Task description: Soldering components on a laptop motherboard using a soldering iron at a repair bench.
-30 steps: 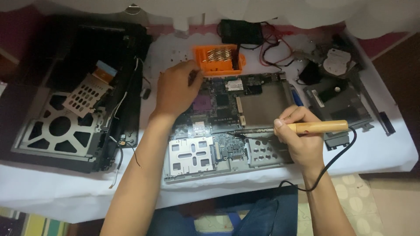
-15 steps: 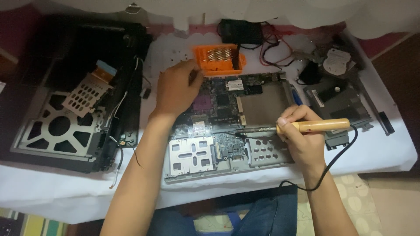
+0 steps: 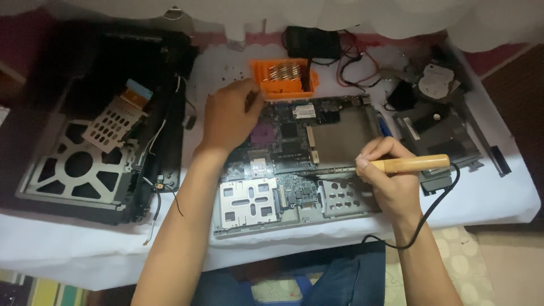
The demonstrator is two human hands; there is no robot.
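Right now the right hand is wrapped in a pen-style pinch round the wooden handle of a soldering iron, thumb and forefinger pressed together near the metal shaft, and the tip reaches left onto the middle of the bare laptop motherboard, low by the small chips just above the silver card cages. That board lies flat on the white-covered desk, right in front of the person, knees in blue trousers showing below the edge. Over on the other side, the left hand lies on the board's upper left corner, fingers curled forward and partly hidden; whether they are pinching something small or simply pressing down, I cannot tell. Just beyond those fingertips sits an orange plastic tray with a copper-finned heatsink part in it. Far left, the stripped black laptop shell with its silver frame lies well apart from the work. Top right, loose drive parts and a tangle of red and black wires.

Risks, as I judge them: the iron's black cord loops off the desk edge beside the wrist, and a snag on the knee could jerk the hot tip across neighbouring parts. Lingering too long on one joint could lift a pad. The left hand is near enough that a slip of the shaft might burn it
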